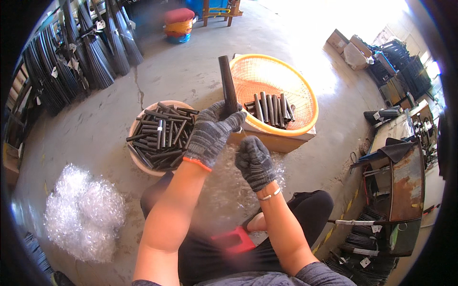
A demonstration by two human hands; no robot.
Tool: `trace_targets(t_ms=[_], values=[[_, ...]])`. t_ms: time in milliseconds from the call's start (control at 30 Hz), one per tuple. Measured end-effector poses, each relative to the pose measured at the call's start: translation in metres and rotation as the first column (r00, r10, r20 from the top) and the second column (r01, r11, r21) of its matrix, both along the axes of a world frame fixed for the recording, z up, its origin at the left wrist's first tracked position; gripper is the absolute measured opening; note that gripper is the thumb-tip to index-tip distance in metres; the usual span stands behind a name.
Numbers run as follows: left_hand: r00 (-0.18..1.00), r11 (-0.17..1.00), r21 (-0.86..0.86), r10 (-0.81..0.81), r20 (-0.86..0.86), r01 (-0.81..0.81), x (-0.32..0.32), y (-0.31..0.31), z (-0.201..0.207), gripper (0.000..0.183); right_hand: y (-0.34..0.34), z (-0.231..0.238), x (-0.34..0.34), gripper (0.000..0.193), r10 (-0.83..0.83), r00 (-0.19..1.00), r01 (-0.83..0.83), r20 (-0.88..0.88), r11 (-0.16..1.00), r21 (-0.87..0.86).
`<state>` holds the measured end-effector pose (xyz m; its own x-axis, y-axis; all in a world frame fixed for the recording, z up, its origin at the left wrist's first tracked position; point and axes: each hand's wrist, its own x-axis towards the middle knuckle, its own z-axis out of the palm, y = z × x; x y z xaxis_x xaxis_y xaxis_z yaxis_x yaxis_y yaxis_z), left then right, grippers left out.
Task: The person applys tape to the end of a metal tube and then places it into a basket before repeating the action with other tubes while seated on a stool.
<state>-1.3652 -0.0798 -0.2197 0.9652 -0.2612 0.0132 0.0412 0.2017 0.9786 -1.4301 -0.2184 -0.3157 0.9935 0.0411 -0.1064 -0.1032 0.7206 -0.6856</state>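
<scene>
Item: black tube, one piece, held upright above the person's lap, its upper end rising in front of the orange basket.

Handling, as judged: rigid and straight, likely light enough for one hand; the smooth dark surface may slip, though the knit gloves should give grip. It does not look fragile. Best taken near the lower end, as now, leaving the upper length free.

Appearance: round, slim, matt black with a dull sheen, open or flat at the top end; whether it is hollow cannot be told.

Left hand: in a grey knit glove with an orange cuff, fingers wrapped tight around the lower part of the tube.

Right hand: in a matching grey glove, curled into a loose fist just below and beside the left, apart from the tube; whether it pinches anything cannot be told. A thin bangle sits at the wrist.

Nearby stock: a round tub at the left, heaped with like black tubes lying crosswise; the orange basket, resting on a cardboard box, with a short row of tubes laid side by side; a heap of clear plastic wrap on the concrete floor.
</scene>
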Motion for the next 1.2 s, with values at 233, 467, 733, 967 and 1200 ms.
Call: trace_targets(t_ms=[233,467,733,967,1200], values=[[0.995,0.984,-0.17,0.036,-0.092,-0.052,-0.002,0.025,0.019,0.022,-0.084,-0.234,-0.087,0.029,-0.45,0.629,-0.216,-0.634,0.682,-0.699],[0.992,0.953,-0.297,-0.084,-0.094,0.053,0.005,0.003,-0.005,0.023,-0.047,-0.129,-0.043,0.063,-0.398,0.879,0.091,-0.262,0.679,-0.728],[0.799,0.478,0.864,-0.453,0.396,-0.157,-0.013,-0.008,-0.021,0.018,-0.05,0.014,-0.019,0.043,-0.513,0.852,0.461,0.105,0.639,-0.616],[0.728,0.145,0.981,-0.657,0.195,-0.131,-0.025,-0.018,-0.022,0.013,-0.061,-0.043,-0.055,0.035,-0.177,0.965,-0.03,-0.195,0.663,-0.748],[0.762,0.179,0.901,-0.483,0.431,-0.396,-0.028,-0.03,-0.03,0.019,-0.027,-0.085,-0.072,0.029,-0.088,0.903,-0.169,-0.421,0.828,-0.535]])
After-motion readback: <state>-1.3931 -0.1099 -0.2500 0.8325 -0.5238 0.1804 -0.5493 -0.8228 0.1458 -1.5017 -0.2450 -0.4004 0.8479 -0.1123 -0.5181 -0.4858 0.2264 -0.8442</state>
